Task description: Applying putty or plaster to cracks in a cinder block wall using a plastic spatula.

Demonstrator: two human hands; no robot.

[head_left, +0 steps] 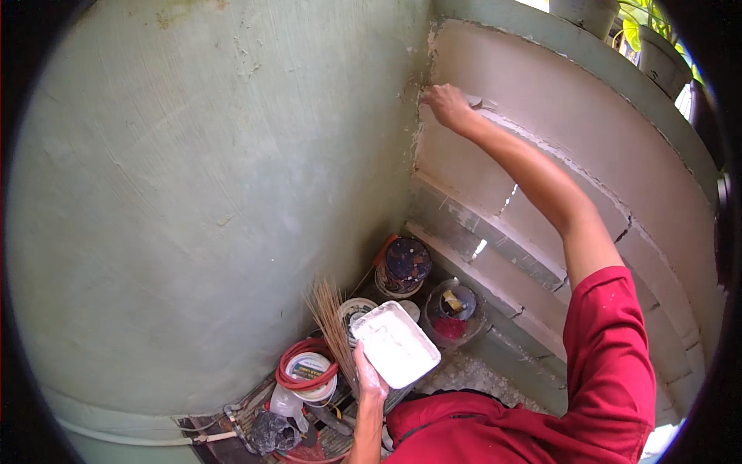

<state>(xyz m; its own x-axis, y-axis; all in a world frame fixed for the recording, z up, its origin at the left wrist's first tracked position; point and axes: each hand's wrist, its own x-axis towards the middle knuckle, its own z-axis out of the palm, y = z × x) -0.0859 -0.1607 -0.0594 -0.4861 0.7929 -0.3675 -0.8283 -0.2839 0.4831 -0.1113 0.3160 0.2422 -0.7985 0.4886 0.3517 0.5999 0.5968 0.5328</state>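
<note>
My left hand (371, 378) grips a white rectangular tray (396, 345) at its near left edge. White paste (393, 340) coats the inside of the tray. My right arm reaches up to the corner where the green wall meets the wall of pale panels (533, 93). There my right hand (448, 107) is closed round what looks like a putty knife (474, 101); the hand hides most of it. It is at the left end of a rough white joint (533, 141) between two panels.
Below stand a dark-topped bucket (407, 261), a clear basin (456, 309) with a yellow-and-dark object, and a bundle of thin sticks (328, 313). Red hose (290, 363) loops round a white bucket (313, 379). Potted plants (663, 60) line the ledge at upper right.
</note>
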